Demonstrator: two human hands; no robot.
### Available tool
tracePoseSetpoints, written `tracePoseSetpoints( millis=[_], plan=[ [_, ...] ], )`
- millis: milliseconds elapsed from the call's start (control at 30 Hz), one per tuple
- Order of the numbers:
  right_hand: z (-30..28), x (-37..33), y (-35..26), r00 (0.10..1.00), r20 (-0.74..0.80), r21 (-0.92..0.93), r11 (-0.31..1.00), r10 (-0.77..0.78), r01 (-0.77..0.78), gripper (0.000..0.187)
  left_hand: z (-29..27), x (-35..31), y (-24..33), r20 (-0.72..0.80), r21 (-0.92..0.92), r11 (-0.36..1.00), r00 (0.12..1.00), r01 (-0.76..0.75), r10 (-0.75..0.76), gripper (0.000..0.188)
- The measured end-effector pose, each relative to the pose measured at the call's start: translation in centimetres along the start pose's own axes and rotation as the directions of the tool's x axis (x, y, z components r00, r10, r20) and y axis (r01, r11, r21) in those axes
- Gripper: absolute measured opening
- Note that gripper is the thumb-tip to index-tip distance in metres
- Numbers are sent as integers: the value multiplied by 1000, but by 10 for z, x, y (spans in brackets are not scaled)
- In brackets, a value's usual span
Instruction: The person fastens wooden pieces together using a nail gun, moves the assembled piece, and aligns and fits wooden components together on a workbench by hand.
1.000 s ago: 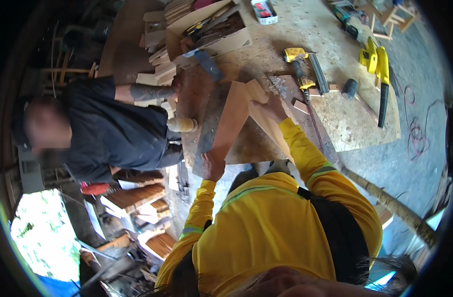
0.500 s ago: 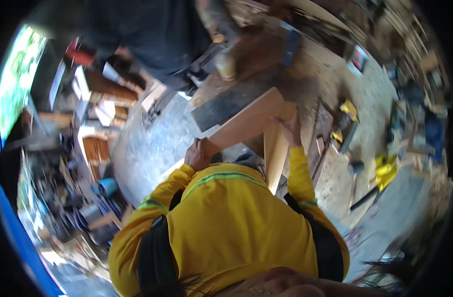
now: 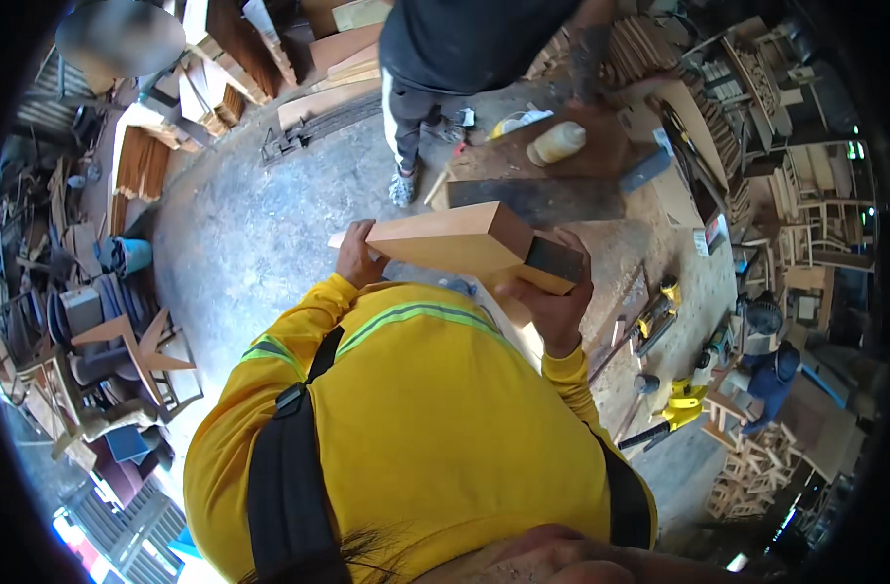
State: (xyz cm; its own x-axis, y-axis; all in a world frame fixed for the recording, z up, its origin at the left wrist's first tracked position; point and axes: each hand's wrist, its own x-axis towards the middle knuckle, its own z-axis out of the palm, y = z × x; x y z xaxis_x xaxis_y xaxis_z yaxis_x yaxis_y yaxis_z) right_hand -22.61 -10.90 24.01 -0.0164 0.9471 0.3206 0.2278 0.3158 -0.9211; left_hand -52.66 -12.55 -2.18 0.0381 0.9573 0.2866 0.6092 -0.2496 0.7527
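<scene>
In front of my chest I hold a thick, pale wooden board (image 3: 435, 238), tilted slightly. My left hand (image 3: 358, 255) is closed around its left end. At the right end my right hand (image 3: 560, 310) grips a wooden block (image 3: 554, 261) with a dark upper face. The block touches the board's end; whether the two are joined I cannot tell. Part of a pale wooden piece shows below my right hand, mostly hidden by that hand and my yellow sleeve.
Ahead stands a worktable (image 3: 498, 156) with a dark plank (image 3: 537, 200) and a cloudy plastic jar (image 3: 557, 143). A person (image 3: 464, 49) in dark clothes stands beside it. To the right lie a yellow blower (image 3: 680, 404) and a yellow-black tool (image 3: 657, 310). Wooden chair parts (image 3: 138, 355) crowd the left.
The board has turned more level and moved left, showing its edge. My left hand has shifted left and up, and my right hand has come lower, gripping the dark-faced block.
</scene>
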Motion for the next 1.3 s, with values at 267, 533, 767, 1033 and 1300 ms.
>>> tracePoseSetpoints(
  millis=[267, 533, 767, 1033, 1300],
  plan=[
    [139, 22, -24, 943, 305, -66, 985, -135, 162, 57, -108, -21, -71, -230, 48, 984, 961, 172, -157, 79],
    [293, 51, -52, 737, 575, -15, 896, -355, 444, 59, -252, -44, -66, -326, 50, 967, 920, 249, -219, 114],
    [414, 89, -74, 444, 779, 187, 840, -443, 509, 70, -267, -68, -115, -476, -31, 926, 809, 377, -346, 125],
    [587, 147, -94, -9, 876, 450, 813, -482, 369, 90, -267, -77, -265, -679, -74, 754, 521, 653, -517, 115],
    [761, 283, 14, -364, 928, 34, 953, 81, 300, 116, -411, -40, -347, -910, -190, 771, 185, 607, -370, 92]
  ],
)
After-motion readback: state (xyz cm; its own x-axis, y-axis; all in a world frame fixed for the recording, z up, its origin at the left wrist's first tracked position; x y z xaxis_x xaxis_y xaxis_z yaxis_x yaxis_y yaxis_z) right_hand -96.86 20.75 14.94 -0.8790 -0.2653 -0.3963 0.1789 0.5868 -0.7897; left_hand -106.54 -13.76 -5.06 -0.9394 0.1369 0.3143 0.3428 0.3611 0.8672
